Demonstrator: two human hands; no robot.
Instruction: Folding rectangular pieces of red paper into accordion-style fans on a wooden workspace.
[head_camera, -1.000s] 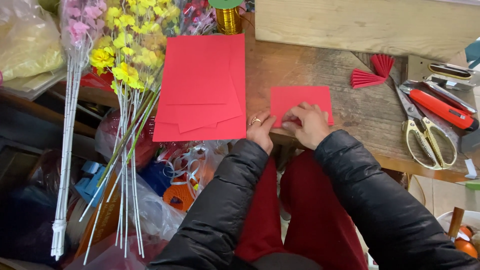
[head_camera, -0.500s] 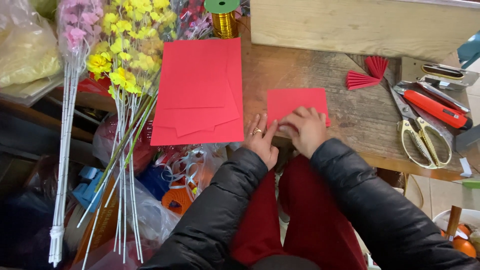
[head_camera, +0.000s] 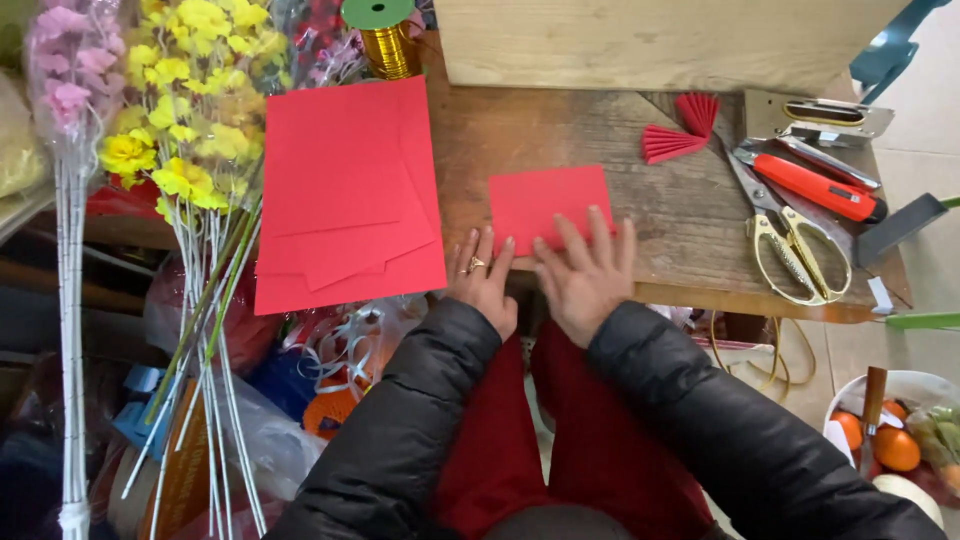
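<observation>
Lying flat on the wooden table, near its front edge, is a small red paper sheet. Both hands are pressing on its lower edge. The left hand, wearing a ring, is resting with fingers extended and close together, fingertips touching the sheet's lower left corner; nothing is being gripped. The right hand is lying open with fingers spread, fingertips flat on the sheet's lower right part; nothing is being gripped here either. Both arms are wearing black padded sleeves.

Left of the sheet, a stack of larger red paper sheets is overhanging the table's front edge. Behind the stack, a spool of gold ribbon with a green top is standing upright. Further left, artificial yellow flowers and pink flowers on white stems are leaning beside the table.

Right of the small sheet, two pleated red paper fans are lying touching each other. Beyond them, gold-handled scissors, an orange-handled cutter and a metal stapler are lying close together
</observation>
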